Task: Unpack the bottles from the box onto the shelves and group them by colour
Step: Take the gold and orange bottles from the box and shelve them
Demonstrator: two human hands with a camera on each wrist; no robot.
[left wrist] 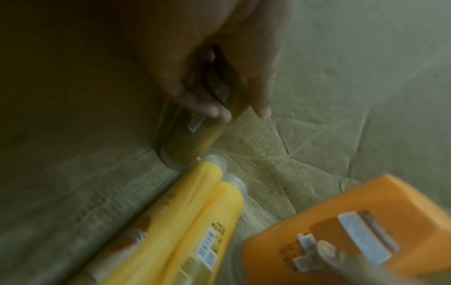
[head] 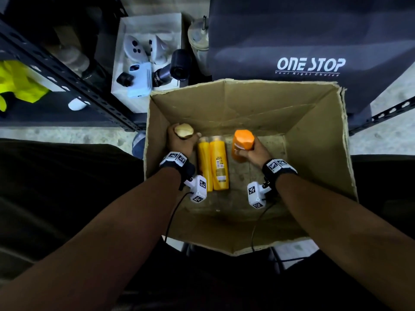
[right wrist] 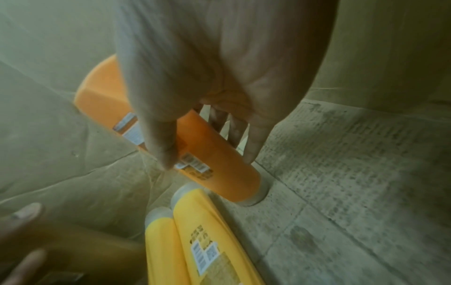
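Observation:
Both hands are down inside the open cardboard box. My left hand grips a gold-brown bottle standing on its cap by the box's left wall; the same bottle shows under my fingers. My right hand grips an orange bottle, also cap-down on the box floor, with thumb and fingers wrapped round its body. Two yellow bottles lie side by side on the box floor between my hands, caps pointing away from me.
A black metal shelf frame stands at the left with yellow-green cloth on it. A white box of gadgets sits behind the carton's left corner. A dark "ONE STOP" bag stands behind the carton.

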